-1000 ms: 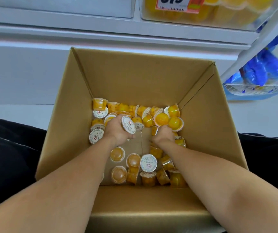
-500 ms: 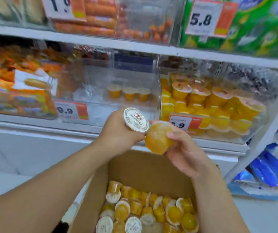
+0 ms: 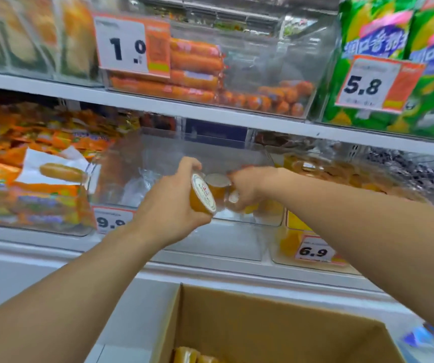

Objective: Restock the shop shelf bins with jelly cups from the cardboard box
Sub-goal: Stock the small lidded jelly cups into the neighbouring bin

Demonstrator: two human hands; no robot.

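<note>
Left hand (image 3: 170,203) gripping jelly cup (image 3: 202,193), right hand (image 3: 247,188) blurred, grasp unclear

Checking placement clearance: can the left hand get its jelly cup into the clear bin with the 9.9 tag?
Probably yes. The left hand holds its jelly cup at the clear bin, whose top looks open; only the right hand crowds it.
</note>
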